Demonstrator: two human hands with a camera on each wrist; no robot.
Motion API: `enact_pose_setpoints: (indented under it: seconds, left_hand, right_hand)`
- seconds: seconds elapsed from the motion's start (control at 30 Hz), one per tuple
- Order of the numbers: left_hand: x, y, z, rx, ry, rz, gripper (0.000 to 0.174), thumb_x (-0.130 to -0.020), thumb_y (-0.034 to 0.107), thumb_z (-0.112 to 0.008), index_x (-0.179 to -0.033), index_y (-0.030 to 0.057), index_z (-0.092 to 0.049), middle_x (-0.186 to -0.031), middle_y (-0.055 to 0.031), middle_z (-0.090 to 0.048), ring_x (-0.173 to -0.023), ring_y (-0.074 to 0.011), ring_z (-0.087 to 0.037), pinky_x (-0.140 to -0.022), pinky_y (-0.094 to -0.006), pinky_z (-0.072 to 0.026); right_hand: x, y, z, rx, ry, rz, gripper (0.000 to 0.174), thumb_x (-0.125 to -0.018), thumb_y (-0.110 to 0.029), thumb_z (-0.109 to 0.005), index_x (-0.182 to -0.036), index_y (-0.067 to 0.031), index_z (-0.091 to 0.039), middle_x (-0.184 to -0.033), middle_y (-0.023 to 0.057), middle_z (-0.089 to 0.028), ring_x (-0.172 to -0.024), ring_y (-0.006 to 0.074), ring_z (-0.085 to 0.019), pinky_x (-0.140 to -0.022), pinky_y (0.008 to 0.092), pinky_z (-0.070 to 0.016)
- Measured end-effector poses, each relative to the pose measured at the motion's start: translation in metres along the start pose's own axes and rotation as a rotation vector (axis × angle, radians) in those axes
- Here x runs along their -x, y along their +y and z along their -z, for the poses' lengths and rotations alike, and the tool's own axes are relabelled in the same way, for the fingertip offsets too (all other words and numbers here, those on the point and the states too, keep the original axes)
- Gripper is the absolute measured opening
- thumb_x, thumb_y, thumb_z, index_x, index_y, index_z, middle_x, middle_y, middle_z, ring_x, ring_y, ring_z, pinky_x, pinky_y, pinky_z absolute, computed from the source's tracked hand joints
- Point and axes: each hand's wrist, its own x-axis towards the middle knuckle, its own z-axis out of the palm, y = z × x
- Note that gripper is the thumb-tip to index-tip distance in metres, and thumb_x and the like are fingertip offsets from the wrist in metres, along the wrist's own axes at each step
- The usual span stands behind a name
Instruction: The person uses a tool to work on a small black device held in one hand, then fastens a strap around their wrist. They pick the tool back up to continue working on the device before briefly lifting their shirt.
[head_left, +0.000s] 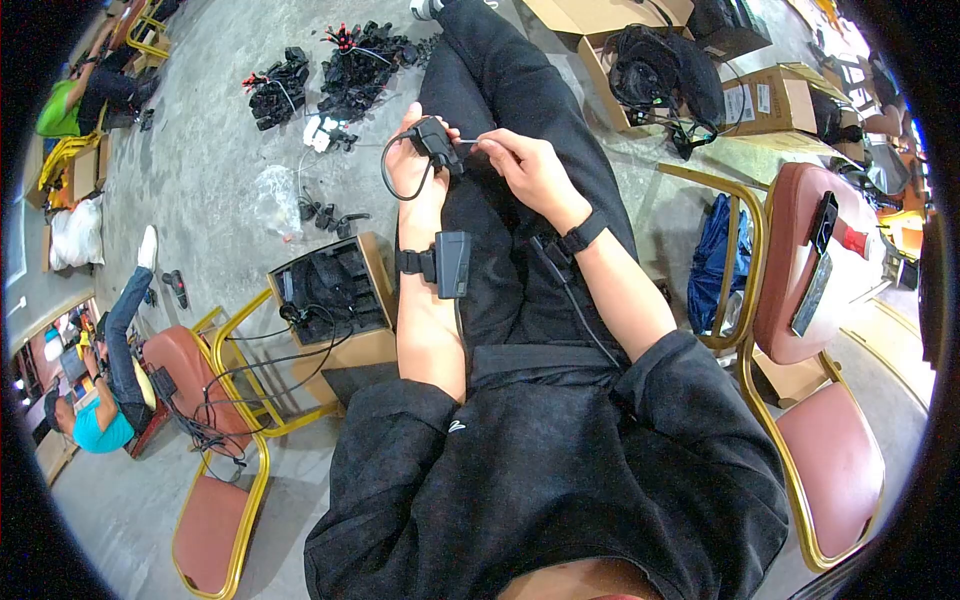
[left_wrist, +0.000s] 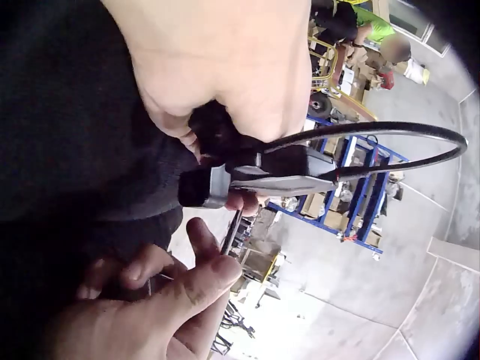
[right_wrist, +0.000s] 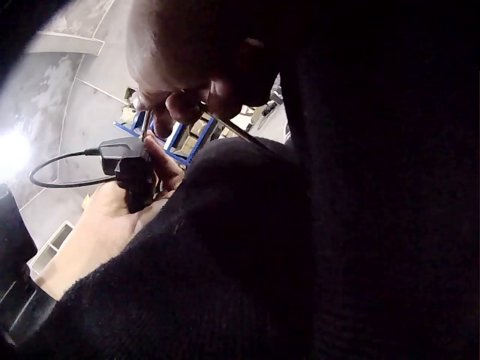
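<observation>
A black device with a looped black cable lies in the left hand, whose fingers curl round it. From the right, the right hand pinches a thin metal rod between thumb and fingers, its end at the device's side. The left wrist view has the device under the left hand, with the rod in the right hand below it. In the right wrist view the rod passes through the shadowed right hand, beside the device.
Black parts lie in piles on the floor ahead, near a clear plastic bag. An open box stands at the left, more boxes at the upper right. Chairs flank the person on both sides.
</observation>
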Motion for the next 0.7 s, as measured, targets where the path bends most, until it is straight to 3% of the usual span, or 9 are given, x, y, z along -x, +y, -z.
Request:
enact_pose_setpoints:
  seconds: [0.13,0.27,0.37,0.43,0.53,0.7]
  left_hand:
    - [-0.001,0.0,0.001,-0.008,-0.001,0.009,0.022,-0.091,0.023,-0.063,-0.085,0.0021,-0.063,-0.072,-0.0112,-0.064,-0.061,-0.0242,-0.065,-0.058,-0.0332,-0.0551]
    - [-0.001,-0.002,0.002,-0.045,0.03,0.03,0.022,-0.09,0.023,-0.063,-0.087,0.0013,-0.062,-0.071,-0.0109,-0.064,-0.061,-0.0238,-0.064,-0.058,-0.0341,-0.0552]
    - [0.0,-0.001,0.003,-0.058,0.023,0.028,0.022,-0.09,0.022,-0.064,-0.087,0.0006,-0.062,-0.071,-0.0104,-0.064,-0.06,-0.0232,-0.065,-0.057,-0.0337,-0.0553]
    - [0.0,0.0,0.002,-0.071,0.01,0.032,0.022,-0.09,0.022,-0.064,-0.087,0.0004,-0.062,-0.071,-0.0102,-0.064,-0.06,-0.023,-0.065,-0.056,-0.0333,-0.0553]
    - [0.002,0.002,-0.003,-0.097,0.058,0.051,0.023,-0.089,0.023,-0.065,-0.084,0.0005,-0.062,-0.069,-0.0099,-0.064,-0.057,-0.0223,-0.065,-0.053,-0.0315,-0.0547]
    - [0.008,0.003,-0.012,-0.169,0.037,-0.008,0.027,-0.089,0.025,-0.066,-0.076,0.0018,-0.063,-0.066,-0.0092,-0.064,-0.052,-0.021,-0.064,-0.05,-0.0301,-0.0541]
  right_hand:
    - [-0.002,0.005,-0.001,0.138,0.086,0.25,0.015,-0.09,-0.016,-0.06,-0.098,-0.004,-0.067,-0.083,0.0115,-0.062,-0.074,0.0272,-0.063,-0.068,0.0352,-0.0507]
    - [-0.003,0.004,-0.002,0.163,0.083,0.245,0.015,-0.087,-0.013,-0.063,-0.098,-0.0036,-0.067,-0.083,0.011,-0.059,-0.077,0.0267,-0.061,-0.069,0.0345,-0.0506]
    - [-0.003,0.003,0.001,0.26,0.096,0.339,0.017,-0.081,-0.009,-0.066,-0.097,-0.0038,-0.067,-0.09,0.0112,-0.058,-0.085,0.0277,-0.06,-0.073,0.0354,-0.0501]
    - [-0.003,-0.002,0.003,0.412,0.122,0.503,0.026,-0.072,0.003,-0.068,-0.097,-0.0024,-0.066,-0.099,0.0122,-0.057,-0.087,0.0274,-0.059,-0.075,0.0341,-0.0498]
    - [-0.004,-0.005,0.003,0.47,0.177,0.557,0.029,-0.068,0.006,-0.067,-0.096,-0.0028,-0.066,-0.1,0.0122,-0.057,-0.088,0.0286,-0.059,-0.079,0.0359,-0.0501]
    - [-0.002,-0.007,0.003,0.431,0.143,0.5,0.026,-0.07,0.006,-0.066,-0.095,-0.0017,-0.066,-0.099,0.0127,-0.057,-0.09,0.0294,-0.059,-0.079,0.0365,-0.0501]
